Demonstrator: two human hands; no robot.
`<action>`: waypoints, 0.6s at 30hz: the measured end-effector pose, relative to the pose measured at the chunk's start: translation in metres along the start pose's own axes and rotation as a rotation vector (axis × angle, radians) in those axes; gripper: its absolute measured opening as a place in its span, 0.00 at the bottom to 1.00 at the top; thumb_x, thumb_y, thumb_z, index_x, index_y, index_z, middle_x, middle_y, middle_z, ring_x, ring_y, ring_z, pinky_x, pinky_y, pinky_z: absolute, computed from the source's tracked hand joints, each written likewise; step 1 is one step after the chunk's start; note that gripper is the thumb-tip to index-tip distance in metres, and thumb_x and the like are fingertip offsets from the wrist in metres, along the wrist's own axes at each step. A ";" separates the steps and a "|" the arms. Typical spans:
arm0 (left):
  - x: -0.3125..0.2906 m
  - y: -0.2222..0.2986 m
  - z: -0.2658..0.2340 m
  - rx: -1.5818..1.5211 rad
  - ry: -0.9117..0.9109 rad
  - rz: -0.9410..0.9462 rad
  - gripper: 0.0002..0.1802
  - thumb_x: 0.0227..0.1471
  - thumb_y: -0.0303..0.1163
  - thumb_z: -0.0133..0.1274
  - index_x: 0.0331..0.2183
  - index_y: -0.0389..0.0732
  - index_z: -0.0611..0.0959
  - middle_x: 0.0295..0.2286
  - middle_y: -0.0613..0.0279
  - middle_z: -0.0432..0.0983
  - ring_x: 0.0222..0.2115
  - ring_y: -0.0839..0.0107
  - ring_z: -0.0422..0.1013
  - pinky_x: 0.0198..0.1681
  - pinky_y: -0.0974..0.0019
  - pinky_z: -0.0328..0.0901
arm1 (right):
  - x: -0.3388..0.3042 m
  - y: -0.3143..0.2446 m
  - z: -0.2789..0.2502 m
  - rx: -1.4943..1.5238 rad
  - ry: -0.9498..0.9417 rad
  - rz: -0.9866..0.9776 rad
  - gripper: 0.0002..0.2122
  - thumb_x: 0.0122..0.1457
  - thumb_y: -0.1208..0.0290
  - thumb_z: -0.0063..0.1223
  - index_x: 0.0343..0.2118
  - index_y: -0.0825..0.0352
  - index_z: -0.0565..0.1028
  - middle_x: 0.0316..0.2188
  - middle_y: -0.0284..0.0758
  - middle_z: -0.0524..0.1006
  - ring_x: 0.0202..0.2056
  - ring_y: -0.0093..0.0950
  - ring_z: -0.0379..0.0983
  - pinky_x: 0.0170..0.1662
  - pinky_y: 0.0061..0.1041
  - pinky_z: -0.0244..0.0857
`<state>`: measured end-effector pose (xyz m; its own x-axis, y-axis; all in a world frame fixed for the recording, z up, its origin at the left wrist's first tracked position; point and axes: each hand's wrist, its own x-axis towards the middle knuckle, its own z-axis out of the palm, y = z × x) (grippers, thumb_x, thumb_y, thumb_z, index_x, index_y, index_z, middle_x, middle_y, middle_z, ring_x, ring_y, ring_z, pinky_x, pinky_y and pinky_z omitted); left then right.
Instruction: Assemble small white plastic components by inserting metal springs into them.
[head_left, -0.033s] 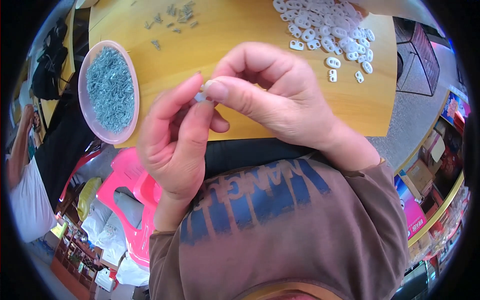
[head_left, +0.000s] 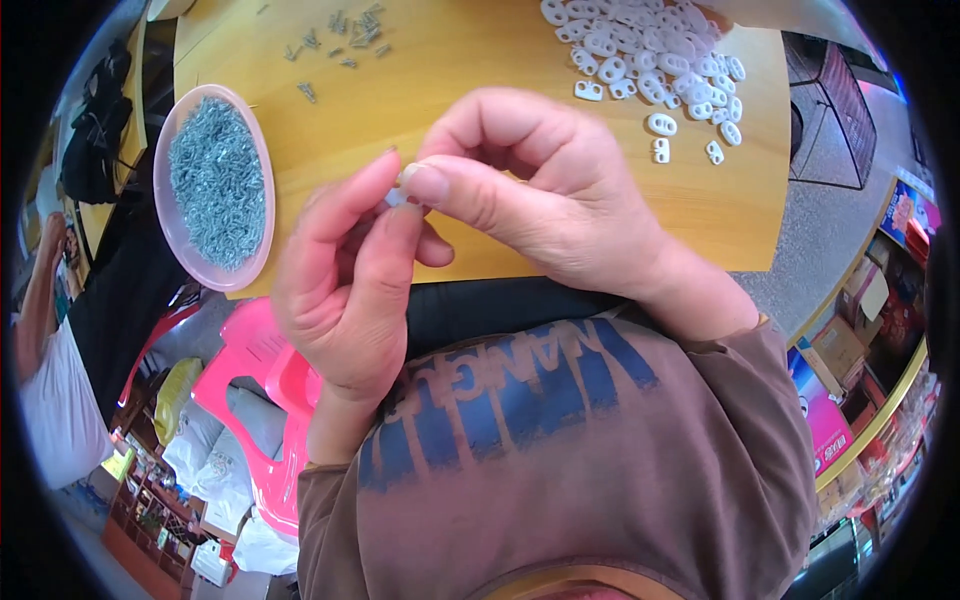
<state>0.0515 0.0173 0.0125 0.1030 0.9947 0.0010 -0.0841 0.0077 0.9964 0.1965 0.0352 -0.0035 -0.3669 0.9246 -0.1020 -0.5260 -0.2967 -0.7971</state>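
Note:
My left hand (head_left: 350,270) pinches a small white plastic piece (head_left: 397,196) between thumb and fingertips, above the table's near edge. My right hand (head_left: 535,190) meets it there, thumb and forefinger closed at the top of the piece. Whatever is between the right fingertips is mostly hidden. To the left stands a pink oval bowl (head_left: 268,225) full of small grey metal parts (head_left: 218,185), too fine to name. A heap of white plastic pieces with two holes (head_left: 645,60) lies at the far right; several lie loose nearer me, such as an oval one (head_left: 661,125).
Several small metal parts (head_left: 340,40) are scattered on the far left of the wooden table (head_left: 330,140). A pink plastic stool (head_left: 255,380) stands below its left edge. A black mesh basket (head_left: 838,115) is on the right. Another person's arm (head_left: 45,290) shows at far left.

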 end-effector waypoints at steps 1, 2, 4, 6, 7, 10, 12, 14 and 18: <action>-0.001 -0.001 0.000 0.054 0.011 0.026 0.14 0.45 0.16 0.46 0.38 0.32 0.72 0.27 0.61 0.69 0.21 0.78 0.68 0.24 0.80 0.64 | 0.000 0.000 -0.001 -0.005 0.004 0.006 0.06 0.53 0.72 0.49 0.28 0.70 0.68 0.23 0.28 0.70 0.25 0.14 0.65 0.27 0.13 0.60; -0.002 -0.002 0.000 0.108 0.024 0.051 0.14 0.45 0.16 0.46 0.38 0.33 0.73 0.27 0.61 0.69 0.21 0.78 0.67 0.24 0.80 0.64 | 0.000 0.000 -0.002 -0.033 -0.003 0.015 0.07 0.53 0.71 0.49 0.27 0.70 0.69 0.22 0.27 0.69 0.24 0.13 0.63 0.26 0.12 0.58; 0.000 -0.002 -0.001 0.143 0.003 0.067 0.14 0.45 0.16 0.46 0.37 0.33 0.73 0.27 0.61 0.69 0.21 0.78 0.67 0.23 0.80 0.64 | 0.001 -0.001 -0.003 -0.065 -0.009 0.031 0.07 0.52 0.71 0.49 0.27 0.70 0.69 0.21 0.26 0.69 0.23 0.12 0.62 0.25 0.11 0.56; 0.000 -0.003 -0.004 0.181 -0.017 0.085 0.14 0.44 0.16 0.47 0.37 0.33 0.74 0.27 0.61 0.69 0.20 0.78 0.67 0.23 0.80 0.64 | 0.002 -0.003 -0.002 -0.078 0.019 0.090 0.08 0.52 0.69 0.50 0.26 0.70 0.69 0.20 0.25 0.69 0.22 0.11 0.60 0.23 0.10 0.53; 0.001 -0.004 -0.007 0.192 -0.031 0.061 0.13 0.44 0.16 0.47 0.37 0.33 0.74 0.27 0.61 0.69 0.21 0.78 0.67 0.23 0.80 0.63 | 0.003 -0.002 -0.003 -0.083 0.020 0.093 0.08 0.52 0.69 0.50 0.26 0.70 0.69 0.20 0.25 0.69 0.22 0.11 0.60 0.23 0.10 0.53; 0.002 -0.008 -0.011 0.127 -0.025 -0.006 0.13 0.44 0.17 0.47 0.37 0.32 0.74 0.27 0.61 0.69 0.21 0.79 0.67 0.24 0.81 0.63 | 0.006 0.002 -0.004 -0.122 0.012 0.128 0.08 0.52 0.69 0.50 0.27 0.70 0.70 0.21 0.25 0.69 0.22 0.11 0.61 0.24 0.10 0.54; 0.003 -0.010 -0.010 0.053 -0.001 -0.046 0.13 0.45 0.17 0.47 0.38 0.31 0.73 0.27 0.60 0.70 0.21 0.79 0.67 0.24 0.82 0.62 | 0.007 0.003 -0.001 -0.066 0.021 0.101 0.08 0.52 0.68 0.50 0.28 0.69 0.70 0.22 0.27 0.70 0.24 0.11 0.62 0.26 0.11 0.55; 0.005 -0.011 -0.009 -0.167 0.020 -0.122 0.14 0.45 0.18 0.47 0.38 0.29 0.72 0.26 0.59 0.71 0.20 0.78 0.67 0.25 0.81 0.62 | 0.006 0.005 0.001 -0.045 0.019 0.066 0.08 0.52 0.69 0.49 0.29 0.69 0.70 0.23 0.27 0.70 0.25 0.12 0.63 0.28 0.11 0.56; 0.004 -0.005 -0.013 -0.174 0.050 -0.132 0.14 0.47 0.21 0.45 0.39 0.30 0.72 0.26 0.59 0.72 0.19 0.78 0.63 0.23 0.77 0.59 | 0.000 -0.015 0.006 -0.173 0.090 0.042 0.08 0.52 0.72 0.48 0.33 0.70 0.70 0.28 0.29 0.71 0.31 0.15 0.65 0.35 0.13 0.58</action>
<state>0.0395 0.0224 0.0068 0.0751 0.9877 -0.1372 -0.2433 0.1516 0.9580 0.2000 0.0378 0.0119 -0.3113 0.9323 -0.1842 -0.3693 -0.2973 -0.8805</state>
